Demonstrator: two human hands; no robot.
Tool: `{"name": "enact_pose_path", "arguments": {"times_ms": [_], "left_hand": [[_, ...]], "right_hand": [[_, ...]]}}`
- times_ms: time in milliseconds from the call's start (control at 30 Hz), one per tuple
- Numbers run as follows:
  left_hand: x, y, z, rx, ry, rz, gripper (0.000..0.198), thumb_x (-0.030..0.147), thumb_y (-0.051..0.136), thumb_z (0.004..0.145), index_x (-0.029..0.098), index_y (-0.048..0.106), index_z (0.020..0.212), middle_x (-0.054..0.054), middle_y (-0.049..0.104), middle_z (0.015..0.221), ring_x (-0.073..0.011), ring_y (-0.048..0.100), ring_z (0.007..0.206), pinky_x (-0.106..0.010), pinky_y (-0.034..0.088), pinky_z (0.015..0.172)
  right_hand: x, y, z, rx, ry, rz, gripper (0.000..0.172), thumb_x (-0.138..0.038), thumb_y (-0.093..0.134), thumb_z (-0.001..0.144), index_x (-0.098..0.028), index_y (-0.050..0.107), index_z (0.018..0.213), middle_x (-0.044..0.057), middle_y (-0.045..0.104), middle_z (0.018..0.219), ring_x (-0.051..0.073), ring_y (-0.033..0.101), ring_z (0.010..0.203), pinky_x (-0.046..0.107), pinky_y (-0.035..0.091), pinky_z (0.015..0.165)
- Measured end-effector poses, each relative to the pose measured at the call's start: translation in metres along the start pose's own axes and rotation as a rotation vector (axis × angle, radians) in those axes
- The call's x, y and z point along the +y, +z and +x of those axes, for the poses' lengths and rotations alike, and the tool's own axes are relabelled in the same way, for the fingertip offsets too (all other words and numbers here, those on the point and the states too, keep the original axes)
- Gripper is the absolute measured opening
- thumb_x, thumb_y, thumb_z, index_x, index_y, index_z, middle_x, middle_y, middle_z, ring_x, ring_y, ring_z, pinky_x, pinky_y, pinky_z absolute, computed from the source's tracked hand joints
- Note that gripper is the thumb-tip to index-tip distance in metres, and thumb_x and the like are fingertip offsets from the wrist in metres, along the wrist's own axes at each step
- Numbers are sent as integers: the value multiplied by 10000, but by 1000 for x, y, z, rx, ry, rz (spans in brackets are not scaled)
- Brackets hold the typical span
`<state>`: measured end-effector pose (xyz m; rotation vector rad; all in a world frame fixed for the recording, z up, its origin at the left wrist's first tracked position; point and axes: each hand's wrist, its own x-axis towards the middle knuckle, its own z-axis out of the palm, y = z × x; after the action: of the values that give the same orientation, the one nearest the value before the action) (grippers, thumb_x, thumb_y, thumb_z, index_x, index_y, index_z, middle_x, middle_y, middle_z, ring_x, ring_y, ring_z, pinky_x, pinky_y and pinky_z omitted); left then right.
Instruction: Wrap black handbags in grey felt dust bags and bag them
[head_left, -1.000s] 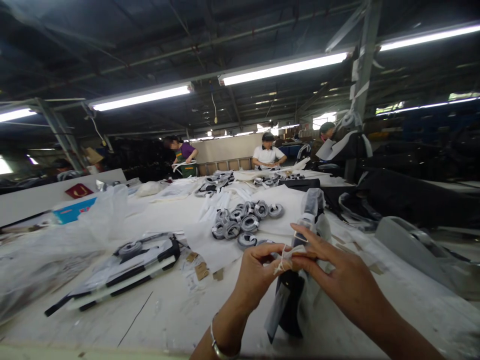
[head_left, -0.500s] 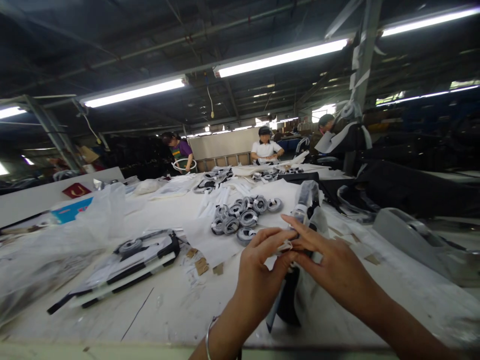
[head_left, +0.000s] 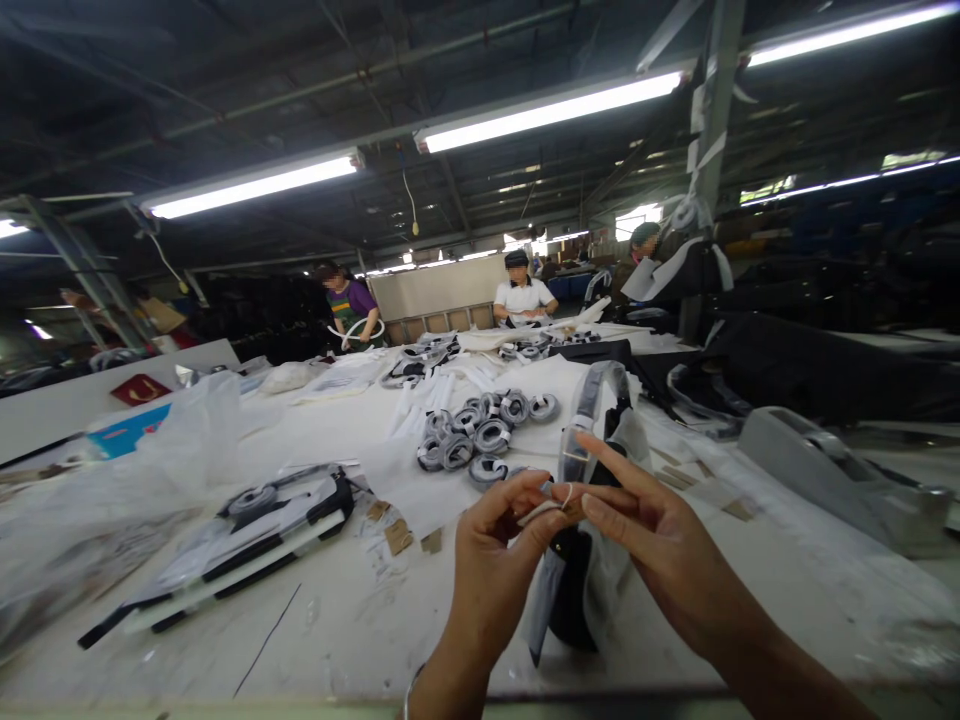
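My left hand (head_left: pixel 491 555) pinches a small pale tag (head_left: pixel 541 510) between thumb and fingers. A thin white string (head_left: pixel 568 494) loops from it at the fingertips of my right hand (head_left: pixel 656 525). That hand's thumb and middle finger close in on the loop, while its index finger stretches out. Directly behind both hands stands a black bag (head_left: pixel 576 600), partly covered by them. Its upright strap (head_left: pixel 600 385) is wrapped in clear plastic, with a buckle (head_left: pixel 576 455) near the right index fingertip.
Several rolled grey straps (head_left: pixel 493 436) lie beyond my hands on the white table (head_left: pixel 360 640). At left are a flat black-and-white bag (head_left: pixel 255 550) and clear plastic sheeting (head_left: pixel 187 440). A grey wrapped piece (head_left: pixel 810 480) lies right. Two people (head_left: pixel 523 295) (head_left: pixel 351 305) work across the table.
My hands have drawn slightly apart, and the tag and string loop show more plainly between them. The view has shifted a little to the right.
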<state>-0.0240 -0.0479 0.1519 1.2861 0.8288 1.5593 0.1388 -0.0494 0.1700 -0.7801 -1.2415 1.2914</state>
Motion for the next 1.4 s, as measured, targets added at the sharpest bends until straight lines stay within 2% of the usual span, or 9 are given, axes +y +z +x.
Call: {"name": "enact_pose_path", "arguments": {"times_ms": [167,400,567,733,967,1133,1233,1300,1400], "left_hand": [[-6,4,-2,59,-43,-14,287,310,840,751,204,735,996,14,686,757,-125,657,738,-226,547,737],[-18,1,-9,140,365,393,112,232,753,825,209,727,931,-28,698,848,-151,672,755,-252,566,716],[-30,-6,-5,268,196,206,198,284,789,793,192,700,944,11,656,748,-97,624,668,-182,527,642],[-29,-8,-6,330,138,104,300,309,799,789,208,691,1050,11,672,812,-93,641,741,-177,536,710],[-14,-11,-28,302,441,419,263,155,734,831,264,683,1065,25,708,873,-81,682,731,-139,562,675],[-3,-1,-48,102,787,698,341,-18,681,794,226,671,1032,9,718,857,-106,691,755,-174,584,701],[-2,3,-56,-21,845,715,362,-50,677,781,213,676,1029,16,714,813,-90,672,701,-161,569,675],[-3,-1,-56,52,780,669,330,-24,689,784,224,685,1002,27,713,822,-84,678,717,-150,566,692],[-6,-16,-49,432,492,431,250,128,749,811,242,697,1027,32,706,852,-81,691,775,-148,558,750]], "right_hand": [[8,4,-2,153,46,215,722,-399,830,772,-218,550,1412,94,775,1003,244,726,961,437,528,997],[20,4,-2,287,-40,192,638,-366,878,719,-288,648,1309,31,781,970,206,715,974,349,539,976],[26,-3,1,389,-8,324,558,-403,893,682,-317,709,1202,0,776,1006,174,685,1048,249,516,963],[37,-17,-10,294,-32,57,563,-445,816,782,-302,641,1298,25,769,1019,198,689,1028,303,530,951],[47,-19,-3,165,-20,-287,436,-602,610,884,-206,714,1033,81,762,966,239,702,880,335,562,757],[47,-17,28,33,-218,-781,407,-540,422,997,-253,711,1015,60,739,986,250,661,897,395,501,808],[60,-20,51,-104,-409,-922,434,-476,353,1033,-222,696,952,83,726,1043,273,637,1036,473,434,963],[72,-23,61,-205,-507,-925,431,-426,323,1052,-208,673,925,70,726,1028,250,643,1040,509,352,1065],[89,-24,65,-143,-604,-934,414,-359,325,1063,-203,647,855,28,711,853,203,658,887,497,330,1097]]}}
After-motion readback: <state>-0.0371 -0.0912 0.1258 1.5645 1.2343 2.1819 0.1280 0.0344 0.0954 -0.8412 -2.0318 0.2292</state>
